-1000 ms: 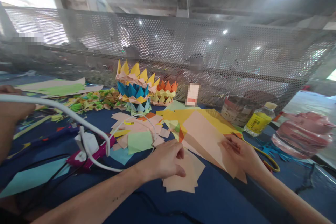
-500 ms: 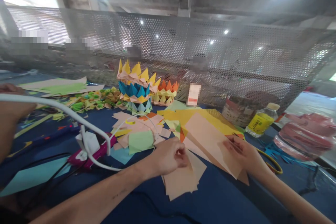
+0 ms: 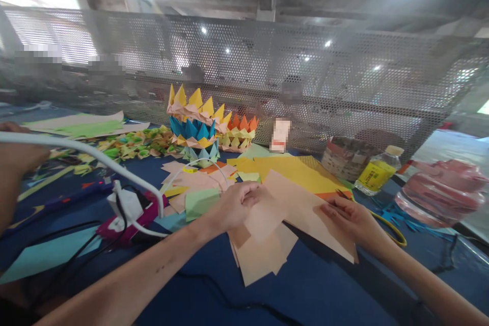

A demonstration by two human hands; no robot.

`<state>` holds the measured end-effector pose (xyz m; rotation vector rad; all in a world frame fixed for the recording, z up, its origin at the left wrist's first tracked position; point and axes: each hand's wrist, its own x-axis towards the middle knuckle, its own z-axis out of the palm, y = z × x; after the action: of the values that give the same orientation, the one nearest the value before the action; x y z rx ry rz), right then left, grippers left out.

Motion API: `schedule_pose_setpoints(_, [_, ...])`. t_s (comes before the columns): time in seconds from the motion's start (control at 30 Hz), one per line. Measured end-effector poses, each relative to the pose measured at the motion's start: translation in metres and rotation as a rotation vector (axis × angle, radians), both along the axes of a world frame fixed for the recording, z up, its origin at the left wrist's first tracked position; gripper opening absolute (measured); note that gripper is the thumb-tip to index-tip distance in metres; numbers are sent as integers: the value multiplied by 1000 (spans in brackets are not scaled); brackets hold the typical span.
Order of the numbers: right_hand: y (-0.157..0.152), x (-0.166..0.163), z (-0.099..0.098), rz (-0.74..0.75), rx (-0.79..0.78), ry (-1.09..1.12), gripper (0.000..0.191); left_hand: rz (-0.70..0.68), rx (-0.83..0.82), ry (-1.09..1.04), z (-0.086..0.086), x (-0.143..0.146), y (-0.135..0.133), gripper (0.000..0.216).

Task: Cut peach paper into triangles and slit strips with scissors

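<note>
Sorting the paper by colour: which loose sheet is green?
The pale green square sheet beside the left hand; neighbouring sheets are peach or yellow.

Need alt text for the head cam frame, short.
Left hand lifts a small peach paper square off a stack on a blue table; right hand pins a large peach sheet. Stacked origami crowns and a yellow-labelled bottle stand behind.

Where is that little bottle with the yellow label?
The bottle with the yellow label stands on the table's far right side, between a round woven basket and a pink lidded container, beyond the right hand.
</note>
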<state>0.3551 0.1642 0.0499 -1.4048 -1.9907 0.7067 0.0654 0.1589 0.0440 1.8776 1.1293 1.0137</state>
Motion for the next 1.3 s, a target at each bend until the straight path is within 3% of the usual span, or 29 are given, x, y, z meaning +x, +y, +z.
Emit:
schedule_pose_setpoints(0.2, [-3, -1, 3, 32, -27, -97, 38, 111, -26, -59, 4, 2, 0, 14])
schedule_pose_setpoints(0.33, [-7, -3, 6, 76, -101, -80, 36, 177, 88, -24, 9, 1, -3, 13])
schedule_pose_setpoints(0.4, [-10, -5, 7, 100, -120, -67, 35, 130, 139, -9, 10, 1, -5, 10])
schedule_pose_setpoints(0.53, [-14, -9, 9, 146, -119, -111, 33, -11, 84, -10, 6, 5, -8, 5])
schedule_pose_setpoints(0.6, [-15, -9, 9, 167, -30, -162, 31, -9, 68, 12, 2, 8, -10, 4])
schedule_pose_setpoints(0.77, [-21, -18, 11, 118, 445, -399, 32, 36, 165, 6, -2, 14, -15, 2])
schedule_pose_setpoints(0.87, [-32, -31, 13, 74, 611, -497, 37, 62, 237, 22, -1, 18, -22, 11])
schedule_pose_setpoints(1.1, [-54, -56, 14, 124, 700, -477, 28, -56, 277, -53, 0, 28, -38, 25])
schedule_pose_setpoints(1.3, [-57, -60, 13, 135, 676, -370, 24, -47, 120, -181, -2, 31, -36, 36])
